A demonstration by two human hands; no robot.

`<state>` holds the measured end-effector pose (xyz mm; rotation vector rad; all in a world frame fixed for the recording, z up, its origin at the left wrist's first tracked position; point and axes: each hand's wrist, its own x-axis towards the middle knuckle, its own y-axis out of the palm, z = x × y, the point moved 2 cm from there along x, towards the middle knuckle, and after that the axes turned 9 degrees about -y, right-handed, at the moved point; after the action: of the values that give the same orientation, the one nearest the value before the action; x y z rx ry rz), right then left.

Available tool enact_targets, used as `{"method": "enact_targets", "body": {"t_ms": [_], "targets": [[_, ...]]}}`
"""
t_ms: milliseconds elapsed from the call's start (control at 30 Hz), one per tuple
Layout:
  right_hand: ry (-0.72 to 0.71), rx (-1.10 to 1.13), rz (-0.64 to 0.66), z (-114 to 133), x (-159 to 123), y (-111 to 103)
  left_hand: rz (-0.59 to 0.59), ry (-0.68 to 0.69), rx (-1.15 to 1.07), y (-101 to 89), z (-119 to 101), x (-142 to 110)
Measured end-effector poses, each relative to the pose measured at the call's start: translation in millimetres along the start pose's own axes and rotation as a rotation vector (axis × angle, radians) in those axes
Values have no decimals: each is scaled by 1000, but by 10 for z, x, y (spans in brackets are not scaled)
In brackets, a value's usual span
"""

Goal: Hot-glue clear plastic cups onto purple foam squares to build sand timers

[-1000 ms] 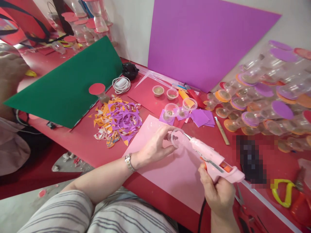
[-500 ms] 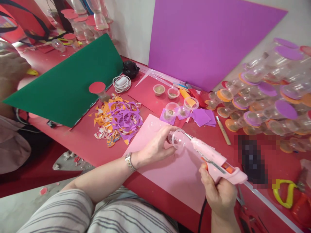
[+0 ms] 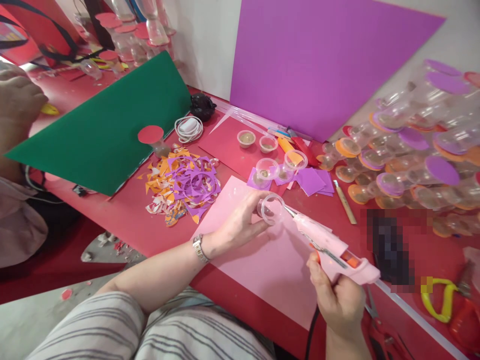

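Observation:
My left hand (image 3: 243,220) grips a clear plastic cup (image 3: 272,209), tilted so that its round rim faces right. In my right hand (image 3: 337,300) is a pink hot glue gun (image 3: 326,240), fingers wrapped round its handle by the orange trigger. The metal nozzle points at the cup's rim, close to it or touching; I cannot tell which. Below both hands lies a sheet of pink foam (image 3: 258,275). Beyond the left hand stand small clear cups with sandy contents (image 3: 246,139) and several purple squares (image 3: 311,181).
Orange and purple scraps (image 3: 187,185) are heaped left of the pink sheet. A green board (image 3: 112,120) leans at left, near another person's hand (image 3: 18,95). Stacked plastic hourglass shapes (image 3: 405,150) crowd the right. Yellow-handled scissors (image 3: 438,300) and a wooden-handled tool (image 3: 345,202) lie at right.
The cup in my left hand has turned and shifted slightly left, its rim showing more roundly. The glue gun has moved a little left with it.

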<state>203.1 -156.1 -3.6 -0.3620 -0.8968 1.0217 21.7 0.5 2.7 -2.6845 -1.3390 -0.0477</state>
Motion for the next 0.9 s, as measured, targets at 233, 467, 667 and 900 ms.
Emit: {"method": "enact_targets", "body": {"t_ms": [233, 467, 667, 900], "targets": [[-12, 6, 6, 11, 13, 1, 9, -19, -63, 1, 16, 21], [-18, 9, -20, -5, -20, 11, 42, -22, -73, 3, 27, 1], [-15, 11, -34, -14, -30, 14, 61, -16, -48, 9, 3, -7], [-67, 1, -19, 83, 85, -1, 80, -28, 17, -4, -45, -6]]}}
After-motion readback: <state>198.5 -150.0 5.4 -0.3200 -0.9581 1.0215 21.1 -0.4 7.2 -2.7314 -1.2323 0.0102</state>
